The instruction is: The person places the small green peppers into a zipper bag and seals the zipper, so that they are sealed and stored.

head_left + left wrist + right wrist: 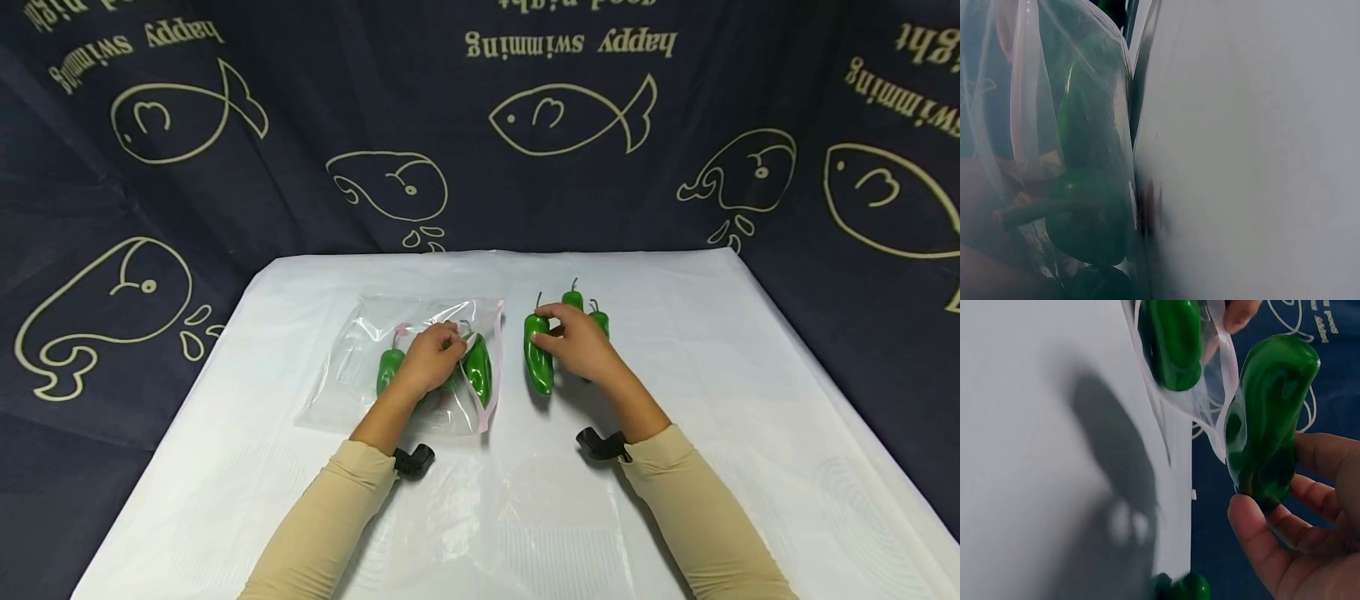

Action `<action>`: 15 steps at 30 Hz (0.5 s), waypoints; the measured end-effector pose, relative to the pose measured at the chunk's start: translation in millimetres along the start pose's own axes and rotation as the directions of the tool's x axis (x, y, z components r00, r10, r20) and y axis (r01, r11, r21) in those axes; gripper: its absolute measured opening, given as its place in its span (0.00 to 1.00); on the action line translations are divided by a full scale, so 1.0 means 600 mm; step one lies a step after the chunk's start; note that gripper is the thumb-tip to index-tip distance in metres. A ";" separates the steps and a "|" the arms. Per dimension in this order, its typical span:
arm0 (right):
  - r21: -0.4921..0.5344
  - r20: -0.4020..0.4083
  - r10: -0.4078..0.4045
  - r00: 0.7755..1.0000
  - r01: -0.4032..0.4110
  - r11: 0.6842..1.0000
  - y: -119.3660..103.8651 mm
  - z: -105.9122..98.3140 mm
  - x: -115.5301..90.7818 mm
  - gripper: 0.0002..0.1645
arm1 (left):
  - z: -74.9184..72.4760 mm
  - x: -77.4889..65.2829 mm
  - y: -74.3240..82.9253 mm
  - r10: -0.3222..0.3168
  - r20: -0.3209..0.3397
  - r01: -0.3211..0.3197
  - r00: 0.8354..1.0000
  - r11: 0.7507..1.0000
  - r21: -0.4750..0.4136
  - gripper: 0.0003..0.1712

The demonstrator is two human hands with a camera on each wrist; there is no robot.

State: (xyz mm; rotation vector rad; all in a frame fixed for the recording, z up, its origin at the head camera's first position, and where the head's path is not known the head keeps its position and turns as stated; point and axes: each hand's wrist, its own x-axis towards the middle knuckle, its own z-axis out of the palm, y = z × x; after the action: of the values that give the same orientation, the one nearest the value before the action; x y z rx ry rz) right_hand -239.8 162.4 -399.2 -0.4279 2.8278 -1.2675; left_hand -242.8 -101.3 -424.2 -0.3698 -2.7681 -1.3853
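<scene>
A green pepper (538, 358) is gripped near its stem end by the right hand (576, 342), between thumb and fingertips, just to the right of the clear plastic bag (345, 367). The pepper is held raised above the desk (697, 333), its shadow being cast on the white surface, and its stem is pointed toward the far side. At the bag itself, the film by the mouth is pinched by the left hand (431, 358), thumb against fingers, so that the pink-edged strip (498, 358) is bowed apart on the bag's right side. Inside the bag, one pepper (477, 371) is seen right at the mouth and another pepper (390, 368) to the left of the left hand; more green is partly covered by that hand, and the exact count cannot be told. Farther to the right of the bag, beyond the held pepper, two loose peppers are partly hidden by the right hand: one (572, 298) set farther back, the other (599, 318) nearer and more to the right. On the near side of the bag, a black device (414, 460) is worn at the left wrist, and a matching one (600, 444) at the right, both beside tan sleeves (322, 525). Behind the bag, past the desk's far edge, a dark blue cloth (450, 83) printed with fish, whales and lettering is hung.
</scene>
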 end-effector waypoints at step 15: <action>0.020 0.035 -0.043 0.998 0.043 0.999 -0.023 0.045 0.010 0.28 | 0.002 0.000 0.000 -0.003 0.000 0.003 1.000 1.000 0.002 0.12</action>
State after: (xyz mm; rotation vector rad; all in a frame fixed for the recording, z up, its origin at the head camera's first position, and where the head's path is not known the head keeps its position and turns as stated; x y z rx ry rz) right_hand -239.2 132.4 -406.5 -0.5078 2.7895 -1.2804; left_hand -242.8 -100.3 -425.2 -0.3660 -2.7705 -1.3825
